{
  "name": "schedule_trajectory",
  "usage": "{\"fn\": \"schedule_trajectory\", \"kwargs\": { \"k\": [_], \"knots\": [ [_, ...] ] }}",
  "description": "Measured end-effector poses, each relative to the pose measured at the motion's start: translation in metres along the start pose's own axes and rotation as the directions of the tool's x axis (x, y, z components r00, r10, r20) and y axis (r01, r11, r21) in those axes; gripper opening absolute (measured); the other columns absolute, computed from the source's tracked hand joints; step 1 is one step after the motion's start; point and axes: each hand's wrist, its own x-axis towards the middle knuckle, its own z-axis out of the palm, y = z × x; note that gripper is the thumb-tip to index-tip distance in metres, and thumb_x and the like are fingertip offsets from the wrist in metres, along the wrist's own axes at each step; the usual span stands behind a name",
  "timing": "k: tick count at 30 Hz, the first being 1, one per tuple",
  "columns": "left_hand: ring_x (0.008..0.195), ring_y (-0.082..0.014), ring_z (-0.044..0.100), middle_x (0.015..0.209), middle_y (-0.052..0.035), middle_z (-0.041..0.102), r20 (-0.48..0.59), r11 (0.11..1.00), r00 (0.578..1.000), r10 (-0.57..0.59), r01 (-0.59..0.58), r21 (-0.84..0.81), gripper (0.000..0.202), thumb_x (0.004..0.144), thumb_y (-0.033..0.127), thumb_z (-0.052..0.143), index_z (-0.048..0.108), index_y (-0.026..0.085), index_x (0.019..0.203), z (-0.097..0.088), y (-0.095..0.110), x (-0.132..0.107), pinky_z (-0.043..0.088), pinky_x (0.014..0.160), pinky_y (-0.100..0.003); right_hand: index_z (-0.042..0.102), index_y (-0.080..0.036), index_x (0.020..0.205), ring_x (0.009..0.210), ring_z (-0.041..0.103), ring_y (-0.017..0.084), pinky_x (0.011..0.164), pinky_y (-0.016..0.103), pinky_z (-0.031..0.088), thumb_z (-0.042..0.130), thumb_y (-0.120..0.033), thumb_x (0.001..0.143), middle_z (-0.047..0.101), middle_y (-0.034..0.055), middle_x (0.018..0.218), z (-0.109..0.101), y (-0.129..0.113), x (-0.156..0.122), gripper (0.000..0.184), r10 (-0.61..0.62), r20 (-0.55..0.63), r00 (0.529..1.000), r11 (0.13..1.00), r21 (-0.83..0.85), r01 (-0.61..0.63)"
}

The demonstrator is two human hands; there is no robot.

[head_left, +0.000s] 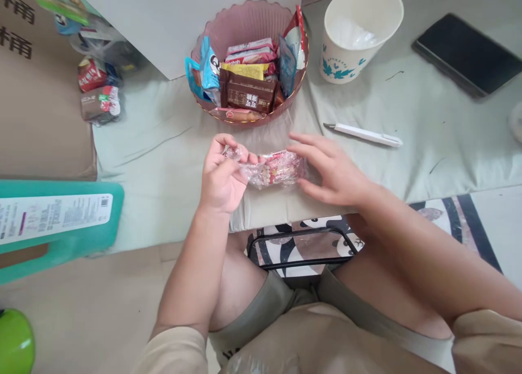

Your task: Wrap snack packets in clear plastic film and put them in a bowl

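Note:
My left hand (223,174) pinches one end of a clear plastic wrapper around a small pink-and-red packet (281,166). Crinkled film hides most of the packet's print. At the packet's other end is my right hand (328,170), its fingers spread apart; the fingertips are beside or lightly against the film, I cannot tell which. Just beyond both hands stands a pink ribbed bowl (261,123) holding several wrapped snacks, among them a brown packet (249,93) in front and a blue one at the left.
A paper cup (340,64) with clear plastic inside stands right of the bowl. Nearer lies a white pen-like tool (365,134) with a dark pointed tip. A phone (468,53) rests at the far right. Left are snack packets (100,103), a cardboard box (44,118) and a teal case (110,216).

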Motion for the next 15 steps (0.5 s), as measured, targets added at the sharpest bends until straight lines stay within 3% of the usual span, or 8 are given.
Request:
{"fn": "schedule_trajectory", "kwargs": {
  "k": [3,6,11,15],
  "knots": [
    [0.064,-0.0111,0.057,0.066,0.0065,0.046,-0.091,0.998,0.995,-0.035,0.030,-0.053,0.031,0.067,0.012,0.064,0.045,0.025,0.087,-0.005,0.005,0.004,0.057,0.077,-0.031,0.060,-0.018,0.137,0.109,0.068,0.029,0.095,0.047,0.054,0.054,-0.028,0.091,0.072,0.0148,0.118,0.007,-0.003,0.010,0.047,0.029,0.029,0.999,0.999,0.022,-0.029],
    [0.060,-0.0099,0.052,0.066,0.0066,0.042,-0.203,1.000,0.979,-0.015,0.011,-0.019,0.033,0.062,0.008,0.061,0.045,0.024,0.085,-0.017,0.005,0.008,0.053,0.069,-0.028,0.072,-0.022,0.110,0.088,0.068,0.023,0.082,0.041,0.056,0.053,-0.023,0.091,0.071,0.0087,0.093,0.002,-0.003,0.013,0.027,0.100,0.025,0.995,0.994,0.052,-0.101],
    [0.053,-0.0088,0.045,0.065,0.0054,0.043,-0.337,0.990,0.941,0.030,0.019,0.142,0.029,0.060,0.008,0.059,0.046,0.023,0.080,-0.043,0.004,0.011,0.036,0.051,-0.022,0.070,-0.024,0.080,0.089,0.069,0.023,0.086,0.044,0.057,0.056,-0.014,0.081,0.068,0.0050,0.088,-0.019,0.009,-0.001,0.017,0.154,-0.150,0.977,0.980,0.151,-0.132],
    [0.051,-0.0085,0.042,0.064,0.0048,0.044,-0.417,0.946,0.899,0.138,0.005,0.323,0.024,0.062,0.008,0.058,0.048,0.023,0.078,-0.062,0.001,0.013,0.033,0.050,-0.025,0.068,-0.024,0.068,0.088,0.070,0.023,0.087,0.046,0.059,0.055,-0.011,0.074,0.071,0.0050,0.088,-0.035,0.024,-0.014,0.020,0.313,-0.312,0.897,0.949,0.066,-0.309]
  ]
}}
